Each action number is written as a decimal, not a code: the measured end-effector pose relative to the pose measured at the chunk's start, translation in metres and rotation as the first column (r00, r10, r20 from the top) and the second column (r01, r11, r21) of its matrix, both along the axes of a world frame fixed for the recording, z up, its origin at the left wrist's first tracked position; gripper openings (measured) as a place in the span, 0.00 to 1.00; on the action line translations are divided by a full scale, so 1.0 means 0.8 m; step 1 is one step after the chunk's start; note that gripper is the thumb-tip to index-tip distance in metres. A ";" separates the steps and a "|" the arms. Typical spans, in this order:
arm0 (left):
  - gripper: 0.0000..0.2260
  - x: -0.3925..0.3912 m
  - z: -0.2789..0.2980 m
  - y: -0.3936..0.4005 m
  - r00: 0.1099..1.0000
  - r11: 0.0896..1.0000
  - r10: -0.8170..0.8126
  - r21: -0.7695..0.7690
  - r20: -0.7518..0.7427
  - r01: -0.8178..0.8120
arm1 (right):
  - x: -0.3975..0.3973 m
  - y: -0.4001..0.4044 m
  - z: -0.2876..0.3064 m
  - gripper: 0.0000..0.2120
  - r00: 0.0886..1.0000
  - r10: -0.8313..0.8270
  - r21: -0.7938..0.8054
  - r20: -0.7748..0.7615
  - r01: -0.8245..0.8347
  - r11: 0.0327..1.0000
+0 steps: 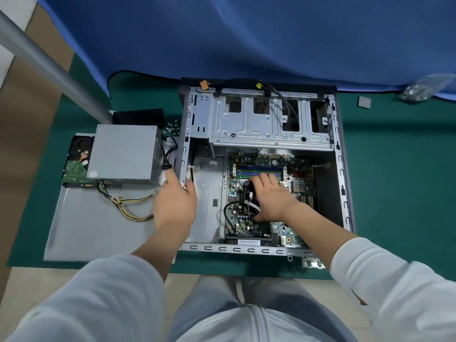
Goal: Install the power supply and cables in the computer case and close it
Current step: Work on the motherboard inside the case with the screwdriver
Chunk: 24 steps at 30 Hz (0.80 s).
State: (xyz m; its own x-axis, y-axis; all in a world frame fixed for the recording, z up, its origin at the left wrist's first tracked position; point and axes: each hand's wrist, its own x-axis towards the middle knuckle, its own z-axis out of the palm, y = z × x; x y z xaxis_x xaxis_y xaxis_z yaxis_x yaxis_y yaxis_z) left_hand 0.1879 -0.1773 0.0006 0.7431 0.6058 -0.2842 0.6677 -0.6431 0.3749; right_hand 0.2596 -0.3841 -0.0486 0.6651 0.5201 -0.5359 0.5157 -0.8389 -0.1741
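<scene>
The open computer case [343, 169] lies on its side on a green mat, its motherboard [271, 164] facing up. My right hand [271, 198] rests on the black CPU cooler [248, 188] inside, fingers curled around its edges. At the case's left wall, my left hand [176, 201] grips the metal edge, thumb inside and fingers outside. The grey power supply [123, 154] sits outside the case to the left, on the detached side panel [98, 230]. Its black and yellow cables [133, 206] trail over the panel.
A hard drive [76, 164] lies partly under the power supply. Several loose screws [172, 127] sit by the case's top left corner beside a black block [138, 116]. A blue cloth [246, 33] hangs behind; a plastic bag [424, 88] and small grey square [364, 102] lie far right.
</scene>
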 end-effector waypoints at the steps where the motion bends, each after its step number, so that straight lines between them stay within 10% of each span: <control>1: 0.13 0.000 0.000 0.000 1.000 1.000 -0.005 0.002 -0.006 0.005 | 0.000 0.001 0.000 0.50 1.000 -0.005 0.005 -0.003 0.005 1.000; 24: 0.12 0.000 -0.008 0.000 0.998 0.993 -0.035 0.111 -0.044 0.039 | -0.004 -0.002 0.004 0.51 0.999 -0.001 0.011 0.048 0.001 1.000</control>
State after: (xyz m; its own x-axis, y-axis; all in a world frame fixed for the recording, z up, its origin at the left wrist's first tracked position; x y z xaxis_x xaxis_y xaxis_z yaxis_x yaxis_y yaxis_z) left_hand 0.1880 -0.1774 -0.0057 0.7545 0.6078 -0.2476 0.6563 -0.7041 0.2713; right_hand 0.2561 -0.3856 -0.0455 0.6904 0.5252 -0.4975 0.5228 -0.8376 -0.1587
